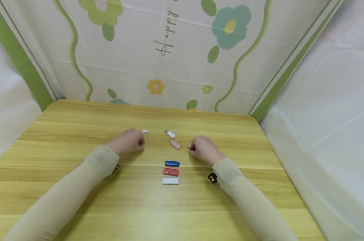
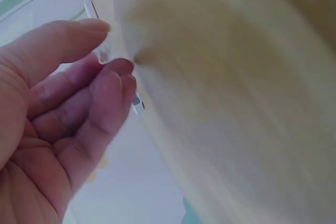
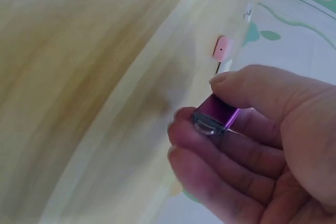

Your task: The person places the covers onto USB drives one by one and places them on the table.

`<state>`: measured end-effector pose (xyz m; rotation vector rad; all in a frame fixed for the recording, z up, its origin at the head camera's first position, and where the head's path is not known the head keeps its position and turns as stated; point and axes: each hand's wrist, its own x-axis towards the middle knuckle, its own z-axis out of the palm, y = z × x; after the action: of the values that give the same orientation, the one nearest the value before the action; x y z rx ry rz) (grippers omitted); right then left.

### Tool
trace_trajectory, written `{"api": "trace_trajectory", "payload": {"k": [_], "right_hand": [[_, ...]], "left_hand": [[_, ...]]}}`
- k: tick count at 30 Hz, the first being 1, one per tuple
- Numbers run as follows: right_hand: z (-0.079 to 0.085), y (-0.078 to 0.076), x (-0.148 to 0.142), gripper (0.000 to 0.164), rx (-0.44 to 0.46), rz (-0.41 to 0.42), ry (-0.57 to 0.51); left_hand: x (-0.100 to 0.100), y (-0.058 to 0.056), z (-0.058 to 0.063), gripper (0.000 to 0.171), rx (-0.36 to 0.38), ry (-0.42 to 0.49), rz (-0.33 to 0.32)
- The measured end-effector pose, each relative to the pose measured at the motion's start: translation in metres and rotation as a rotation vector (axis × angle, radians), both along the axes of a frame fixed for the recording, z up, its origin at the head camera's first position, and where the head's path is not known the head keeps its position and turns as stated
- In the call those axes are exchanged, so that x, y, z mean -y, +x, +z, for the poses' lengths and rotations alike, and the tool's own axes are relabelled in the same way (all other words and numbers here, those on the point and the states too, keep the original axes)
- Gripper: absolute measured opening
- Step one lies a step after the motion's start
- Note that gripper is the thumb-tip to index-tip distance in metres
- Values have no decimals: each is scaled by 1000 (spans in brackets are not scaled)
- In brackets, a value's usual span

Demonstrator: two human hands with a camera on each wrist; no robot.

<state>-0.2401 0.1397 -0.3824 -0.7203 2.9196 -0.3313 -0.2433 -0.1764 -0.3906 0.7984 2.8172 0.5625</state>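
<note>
We see the right hand [image 1: 205,149], right of the pink stick [image 1: 175,144], pinching a purple stick [image 3: 216,109] whose colour shows clearly only in the right wrist view. The left hand [image 1: 128,142], left of the pink stick, pinches a clear piece [image 2: 104,56] that the head view hides. Nearer us than the pink stick lies a blue stick [image 1: 172,163].

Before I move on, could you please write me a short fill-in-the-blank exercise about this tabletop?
The small purple rectangular stick is held in the person's ____ hand.
The red rectangular stick lies between the frontmost white stick and the ____ one.
Just beyond the plug-exposed pink stick lies a ____ stick.
The flower-printed white cloth behind the wood-patterned table shows the readable word ____.
Missing words: right; blue; white; Happy.
</note>
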Motion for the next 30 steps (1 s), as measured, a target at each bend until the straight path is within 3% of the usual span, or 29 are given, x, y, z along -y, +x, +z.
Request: {"api": "trace_trajectory", "payload": {"k": [11,20,30], "right_hand": [[4,19,-2,5,-89,107,-88],[8,33,5,11,-359,324,-229],[18,47,18,16,-726,528,-255]], "left_hand": [[-4,12,5,17,41,51,-67],[-21,29,31,5,-57,70,-156],[-43,48,56,4,-26,113,-236]]}}
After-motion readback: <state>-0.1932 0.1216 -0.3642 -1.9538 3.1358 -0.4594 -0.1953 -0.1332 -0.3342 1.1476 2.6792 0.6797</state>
